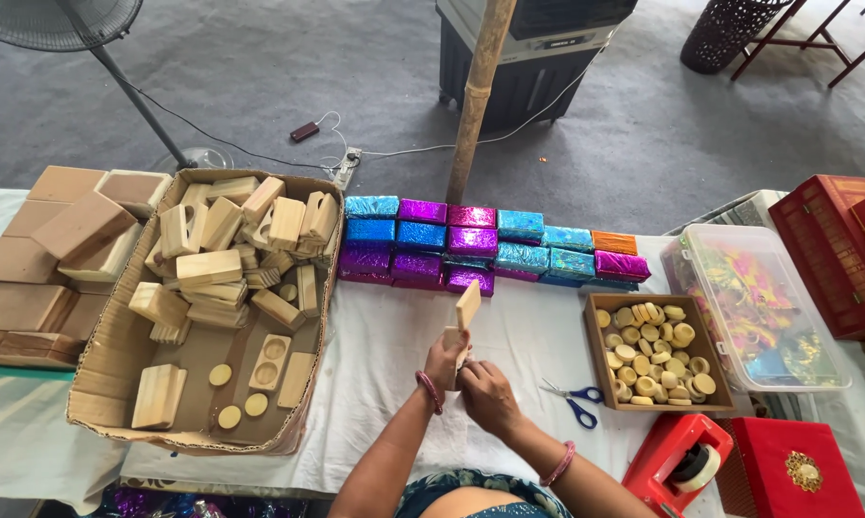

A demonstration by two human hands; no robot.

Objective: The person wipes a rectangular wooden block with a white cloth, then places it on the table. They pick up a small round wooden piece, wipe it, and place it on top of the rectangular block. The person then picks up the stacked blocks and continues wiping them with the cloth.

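My left hand (444, 362) grips a pale wooden block (466, 309) and holds it upright over the white tablecloth (385, 345). My right hand (485, 391) presses against the lower part of the same block, fingers curled at its base. Both wrists wear pink bangles. What the right fingers pinch is hidden behind the hand.
A cardboard box (106, 384) of wooden blocks and discs sits left, beside stacked wooden lids (63, 249). Shiny foil-wrapped boxes (471, 240) line the back. A wooden tray of round discs (655, 353), blue scissors (574, 399), a red tape dispenser (677, 465), a clear tub (759, 307) and red boxes (830, 249) lie right.
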